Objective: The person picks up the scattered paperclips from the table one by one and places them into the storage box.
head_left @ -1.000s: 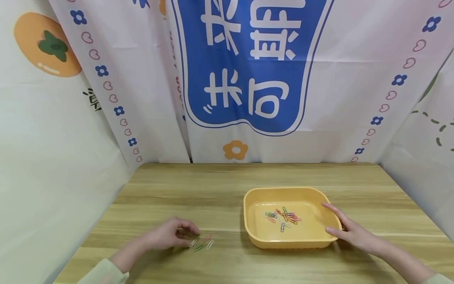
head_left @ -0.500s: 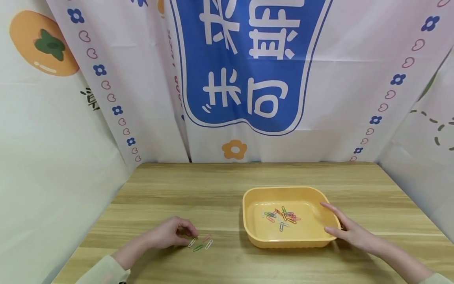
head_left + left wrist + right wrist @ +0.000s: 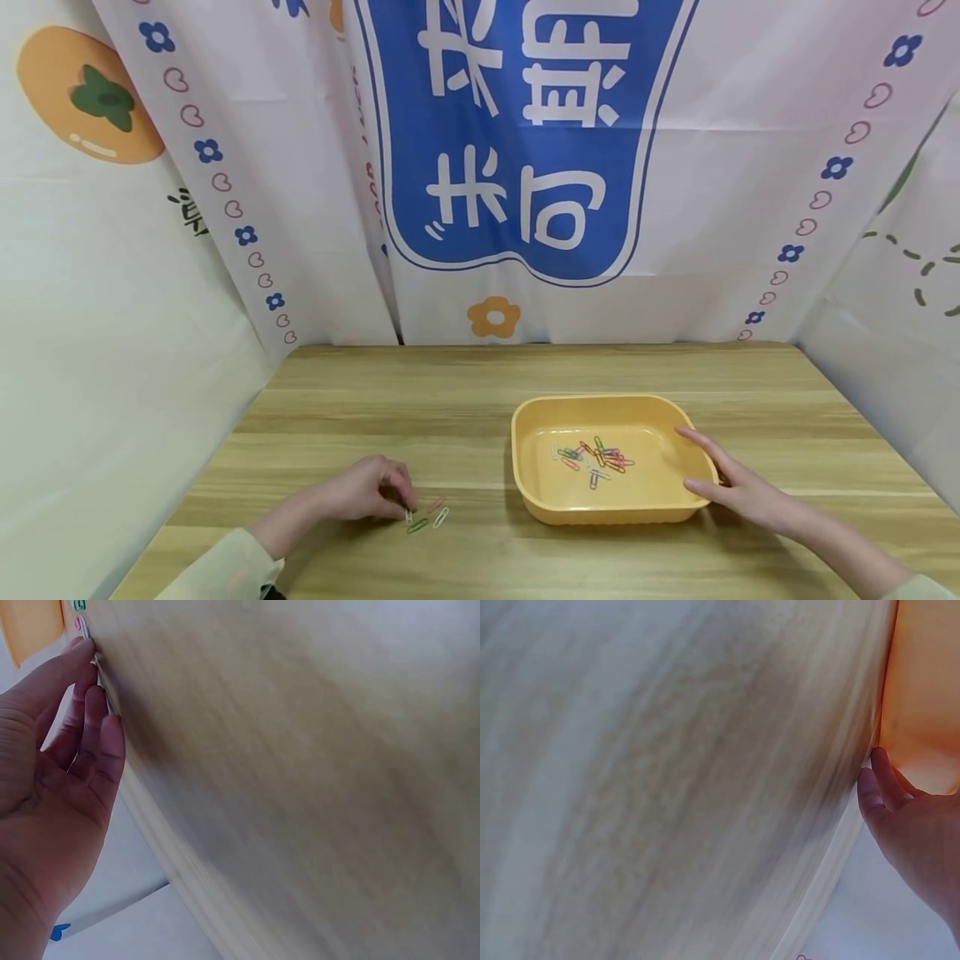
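My left hand (image 3: 369, 490) is low over the wooden table, with its thumb and forefinger pinching a white paper clip (image 3: 408, 517). Right beside the fingertips lie a green paper clip (image 3: 417, 526), a pink paper clip (image 3: 435, 504) and a second white paper clip (image 3: 441, 518). In the left wrist view the thumb and forefinger meet at the tabletop. My right hand (image 3: 742, 490) grips the right end of a yellow plastic tub (image 3: 656, 483), thumb and forefinger over its rim. Other fingers go out of sight behind the wall. Several coloured paper clips (image 3: 600, 457) lie loosely inside the tub.
The wooden table (image 3: 420, 392) runs back to a printed white cloth (image 3: 330, 275) that hangs behind it and on both sides. Bare wood lies between the loose clips and the tub.
My left fingertips have closed onto the nearest white paper clip, which now looks more upright. The right hand keeps its hold on the tub.
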A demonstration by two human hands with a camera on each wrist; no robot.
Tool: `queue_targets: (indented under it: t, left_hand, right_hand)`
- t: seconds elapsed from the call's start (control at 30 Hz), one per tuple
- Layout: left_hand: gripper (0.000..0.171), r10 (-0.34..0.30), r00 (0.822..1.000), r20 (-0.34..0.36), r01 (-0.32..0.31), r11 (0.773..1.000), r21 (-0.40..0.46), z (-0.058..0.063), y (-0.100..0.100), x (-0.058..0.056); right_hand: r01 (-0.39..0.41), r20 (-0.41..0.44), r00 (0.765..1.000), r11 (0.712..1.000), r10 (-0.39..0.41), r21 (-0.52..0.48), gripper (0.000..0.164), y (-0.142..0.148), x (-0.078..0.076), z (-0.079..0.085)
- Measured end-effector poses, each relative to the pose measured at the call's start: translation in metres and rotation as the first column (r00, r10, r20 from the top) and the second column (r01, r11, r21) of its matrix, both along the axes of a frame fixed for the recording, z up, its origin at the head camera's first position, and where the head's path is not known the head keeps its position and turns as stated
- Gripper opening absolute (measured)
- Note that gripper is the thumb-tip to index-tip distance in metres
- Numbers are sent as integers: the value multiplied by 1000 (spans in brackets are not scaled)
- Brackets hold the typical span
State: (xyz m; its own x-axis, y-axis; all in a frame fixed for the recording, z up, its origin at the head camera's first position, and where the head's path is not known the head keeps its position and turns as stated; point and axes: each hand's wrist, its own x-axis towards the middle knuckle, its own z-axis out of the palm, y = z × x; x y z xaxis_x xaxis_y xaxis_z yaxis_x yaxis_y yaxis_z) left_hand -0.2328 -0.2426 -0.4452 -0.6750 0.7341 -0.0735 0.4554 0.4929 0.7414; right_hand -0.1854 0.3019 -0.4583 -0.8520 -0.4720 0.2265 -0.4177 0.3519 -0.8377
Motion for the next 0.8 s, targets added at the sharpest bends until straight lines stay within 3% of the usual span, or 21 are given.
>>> queue_targets:
  t: [0.23,0.5,0.8]
  left_hand:
    - [11,36,999,21,-36,999,-2,3,3,-3]
    - [12,60,998,25,-58,996,-62,5,6,-7]
    - [11,76,997,31,-75,997,-33,7,3,1]
  right_hand:
    - [-5,14,1000,1000,5,-8,65,0,-1,1]
    - [8,37,999,1000,-9,4,64,0,-2,2]
    - [10,24,1000,1000,-10,5,64,1,-1,0]
